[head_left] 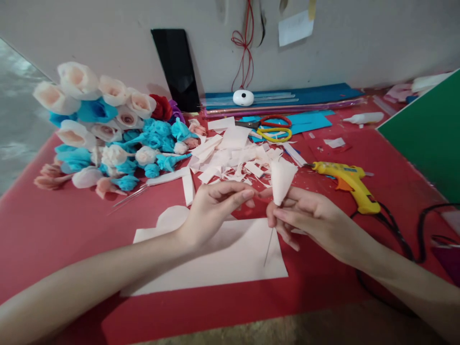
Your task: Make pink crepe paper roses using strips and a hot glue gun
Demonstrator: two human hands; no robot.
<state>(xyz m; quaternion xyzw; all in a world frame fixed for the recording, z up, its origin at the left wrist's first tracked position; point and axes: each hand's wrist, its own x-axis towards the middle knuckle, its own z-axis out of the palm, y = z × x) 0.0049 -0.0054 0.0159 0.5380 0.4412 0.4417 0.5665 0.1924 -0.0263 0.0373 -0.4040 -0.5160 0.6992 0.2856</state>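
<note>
My right hand pinches the base of a pale pink paper cone rolled around a thin wire stem that hangs down below my fingers. My left hand reaches in from the left, fingers curled and pressed together, its fingertips close to the cone's base; I cannot make out anything in them. Both hands hover above a pale pink paper sheet lying on the red table cover.
A heap of pink, white and blue paper flowers fills the left. Paper scraps lie behind my hands. A yellow glue gun with black cable lies right, scissors behind, a green board far right.
</note>
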